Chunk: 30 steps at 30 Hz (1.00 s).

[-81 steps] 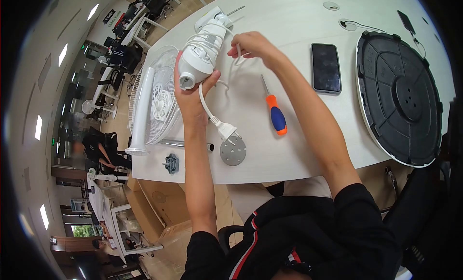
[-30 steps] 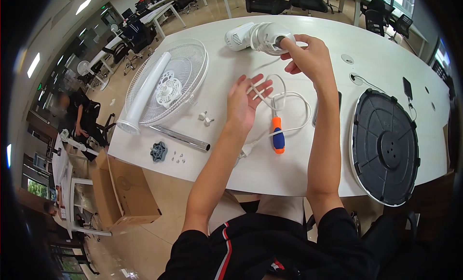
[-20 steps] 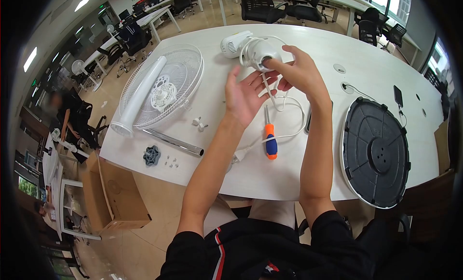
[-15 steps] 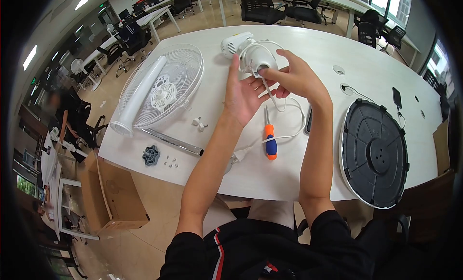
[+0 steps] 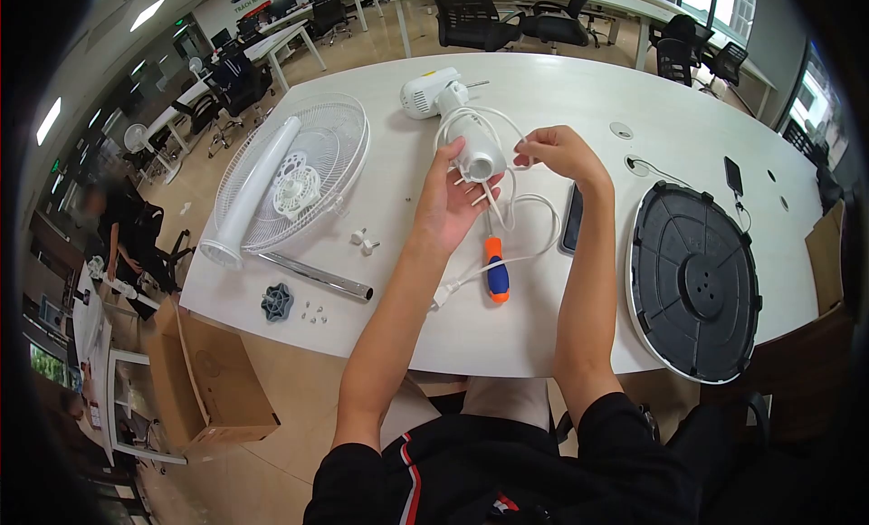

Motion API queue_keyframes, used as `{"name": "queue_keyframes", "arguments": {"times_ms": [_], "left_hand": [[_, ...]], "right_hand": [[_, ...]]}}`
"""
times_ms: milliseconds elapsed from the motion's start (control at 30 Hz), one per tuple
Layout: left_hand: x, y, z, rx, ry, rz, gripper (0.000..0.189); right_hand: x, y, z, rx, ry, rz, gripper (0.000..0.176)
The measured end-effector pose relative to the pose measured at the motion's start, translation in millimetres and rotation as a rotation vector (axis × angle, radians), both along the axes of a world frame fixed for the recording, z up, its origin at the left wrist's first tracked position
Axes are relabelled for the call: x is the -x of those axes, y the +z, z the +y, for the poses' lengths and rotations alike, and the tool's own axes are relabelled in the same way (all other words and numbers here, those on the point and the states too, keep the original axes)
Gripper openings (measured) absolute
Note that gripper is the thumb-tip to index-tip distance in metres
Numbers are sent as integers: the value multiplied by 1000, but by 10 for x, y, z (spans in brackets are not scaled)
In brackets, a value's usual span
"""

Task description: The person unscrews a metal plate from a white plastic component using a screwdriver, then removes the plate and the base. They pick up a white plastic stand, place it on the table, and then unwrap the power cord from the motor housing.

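Observation:
A white fan motor unit [image 5: 425, 94] lies toward the far side of the table, its tubular neck [image 5: 482, 156] pointing at me with a round open end. My left hand [image 5: 447, 206] cradles that neck from below and the left, thumb on top. A white power cord [image 5: 549, 239] loops around the neck and trails down to its plug [image 5: 444, 295]. To the right of the neck, my right hand [image 5: 563, 154] pinches a loop of the cord between thumb and fingers. An orange and blue screwdriver [image 5: 497, 273] lies below the neck, beside the cord.
At left lie fan grilles [image 5: 339, 154], a white tube [image 5: 252, 195], a chrome pole [image 5: 321, 277], a grey knob [image 5: 277, 301], several screws [image 5: 317, 313] and small white parts [image 5: 365, 242]. At right are a round black base [image 5: 697, 285] and phones [image 5: 572, 219]. A cardboard box [image 5: 213, 371] stands below left.
My right hand has moved from the neck's open end to the right and now pinches the cord. My left hand, spread before, has closed around the neck. The camera view has shifted slightly.

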State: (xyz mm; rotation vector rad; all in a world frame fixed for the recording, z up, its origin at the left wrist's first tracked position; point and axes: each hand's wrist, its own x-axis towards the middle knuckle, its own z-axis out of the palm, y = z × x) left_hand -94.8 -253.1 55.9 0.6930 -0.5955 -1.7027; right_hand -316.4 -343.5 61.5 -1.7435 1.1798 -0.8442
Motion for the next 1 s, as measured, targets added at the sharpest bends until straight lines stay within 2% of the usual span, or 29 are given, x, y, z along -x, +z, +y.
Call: {"name": "queue_keyframes", "arguments": {"times_ms": [100,200,333,400,500,600,633,700,800,900,1000], "left_hand": [[10,10,41,-33,22,-48,83],[55,20,89,8,49,-145,80],[83,-9,61,50,21,-197,72],[20,-108,-24,60,20,-170,68],[-44,-147,-8,165,-4,11,76],[-104,-227,-78,158,-13,222,82],[-118,-221,-87,141,-6,222,83],[-128,-202,-102,107,3,221,85],[-81,-79,-45,-5,142,82,74],[-64,-118,-47,15,167,-5,75],[-103,-183,-113,-14,129,38,77]], "right_hand": [[-177,230,144,116,-228,-156,24],[-348,488,355,232,-301,-196,29],[-421,681,656,366,-64,-100,29],[-421,839,844,266,31,-34,26],[-366,935,990,194,169,56,24],[-306,1003,1076,105,316,225,22],[-300,969,1056,93,327,265,15],[-275,946,1048,22,256,326,21],[-215,953,1028,-62,97,396,29],[-145,900,962,-131,-16,395,41],[-169,812,824,-202,-64,362,53]]}}
